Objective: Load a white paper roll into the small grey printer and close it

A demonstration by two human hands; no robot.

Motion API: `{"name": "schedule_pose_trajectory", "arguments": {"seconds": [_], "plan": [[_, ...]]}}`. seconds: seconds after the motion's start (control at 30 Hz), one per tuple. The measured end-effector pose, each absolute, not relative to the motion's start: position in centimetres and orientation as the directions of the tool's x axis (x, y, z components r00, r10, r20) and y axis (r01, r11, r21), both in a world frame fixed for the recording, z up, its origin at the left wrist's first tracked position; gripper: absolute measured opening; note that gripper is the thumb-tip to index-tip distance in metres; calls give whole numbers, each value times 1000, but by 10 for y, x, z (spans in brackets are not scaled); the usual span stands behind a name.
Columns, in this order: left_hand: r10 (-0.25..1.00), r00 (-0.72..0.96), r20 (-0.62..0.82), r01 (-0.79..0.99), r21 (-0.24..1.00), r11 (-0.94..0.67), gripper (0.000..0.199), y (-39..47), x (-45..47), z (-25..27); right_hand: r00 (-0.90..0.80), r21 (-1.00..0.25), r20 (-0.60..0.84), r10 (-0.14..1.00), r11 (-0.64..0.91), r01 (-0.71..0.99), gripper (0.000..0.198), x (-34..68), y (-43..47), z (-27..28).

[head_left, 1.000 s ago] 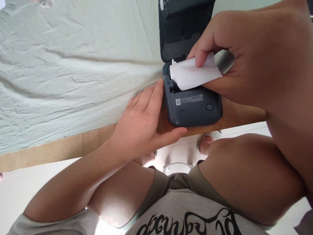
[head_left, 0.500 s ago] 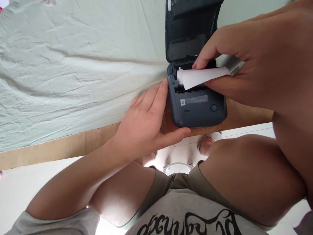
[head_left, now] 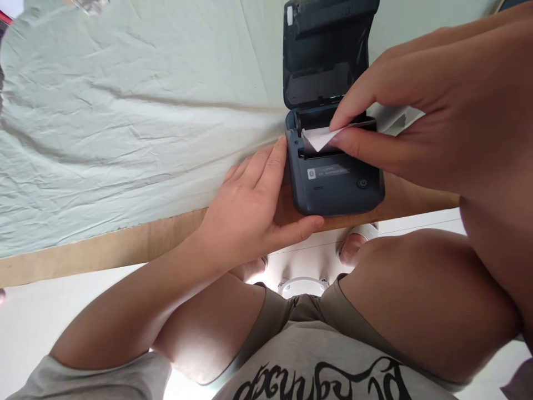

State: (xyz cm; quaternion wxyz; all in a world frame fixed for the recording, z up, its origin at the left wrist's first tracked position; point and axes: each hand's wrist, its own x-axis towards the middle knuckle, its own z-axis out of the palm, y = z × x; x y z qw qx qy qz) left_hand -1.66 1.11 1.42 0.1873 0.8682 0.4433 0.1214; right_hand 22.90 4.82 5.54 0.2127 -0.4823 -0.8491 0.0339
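Observation:
A dark blue portable label printer (head_left: pixel 338 194) sits at the table's front edge with its lid (head_left: pixel 328 50) raised. My left hand (head_left: pixel 245 205) lies flat at its left side, fingers stretched out; the index fingertip touches the casing and the thumb reaches along its front. Over the open compartment, my right hand (head_left: pixel 408 116) pinches white label paper (head_left: pixel 318 139) between thumb and forefinger. The paper's loose corner points toward the front of the printer. Most of the compartment's right side is hidden behind my fingers.
A wrinkled pale green cloth (head_left: pixel 145 111) covers the table, with a bare wooden edge (head_left: pixel 104 250) along the front. Something clear and shiny (head_left: pixel 91 4) lies at the far left. My legs and the white floor (head_left: pixel 308 253) are below the edge.
My right thumb and forefinger have closed together on the paper and shifted slightly left. The paper strip has folded down lower into the compartment. My left hand stays still.

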Motion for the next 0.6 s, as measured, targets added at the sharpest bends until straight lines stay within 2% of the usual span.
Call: {"name": "schedule_pose_trajectory", "arguments": {"seconds": [0.13,0.23,0.37,0.47,0.6], "plan": [[816,574,68,717,441,-540,105,11,-17,13,-565,-210,434,702,688,694,33,232,45,44],[791,598,133,673,452,-585,100,11,-18,10,-620,-182,473,626,758,627,29,236,45,38],[718,662,215,614,394,-684,79,11,-20,8,-638,-162,499,586,787,595,29,241,47,35],[722,659,209,623,385,-681,73,11,-19,9,-650,-156,516,558,807,569,25,241,49,34],[731,652,203,630,392,-671,72,11,-18,12,-643,-258,474,602,792,553,37,239,51,37]]}}
